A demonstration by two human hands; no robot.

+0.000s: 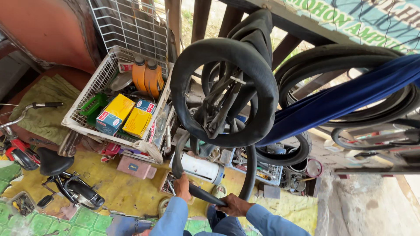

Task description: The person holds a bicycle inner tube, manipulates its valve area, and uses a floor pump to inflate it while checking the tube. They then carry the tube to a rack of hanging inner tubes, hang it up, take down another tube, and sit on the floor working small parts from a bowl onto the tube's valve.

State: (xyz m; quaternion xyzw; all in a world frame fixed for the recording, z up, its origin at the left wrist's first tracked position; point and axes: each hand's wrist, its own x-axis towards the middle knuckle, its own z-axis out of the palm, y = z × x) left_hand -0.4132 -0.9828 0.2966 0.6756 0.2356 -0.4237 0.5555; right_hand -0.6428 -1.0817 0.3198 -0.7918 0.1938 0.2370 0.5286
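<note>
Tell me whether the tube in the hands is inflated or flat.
Inflated, it seems: the tube looks round and plump where the left hand and right hand grip it, not flattened.

A bicycle repair workshop — hanging inner tubes (227, 87), tyres (350, 87), a parts basket (83, 109).

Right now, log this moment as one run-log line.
left hand: grips black inner tube | right hand: grips same tube | tube loops hang above | white wire basket at left

Cluttered workshop floor (363, 205) in daylight: yellow mat (118, 188), green patterned tiles (83, 225) at bottom-left corner, white wire basket (83, 100) of boxes, small bicycle (57, 170), dark wooden posts (199, 17), blue fabric (350, 96).
</note>
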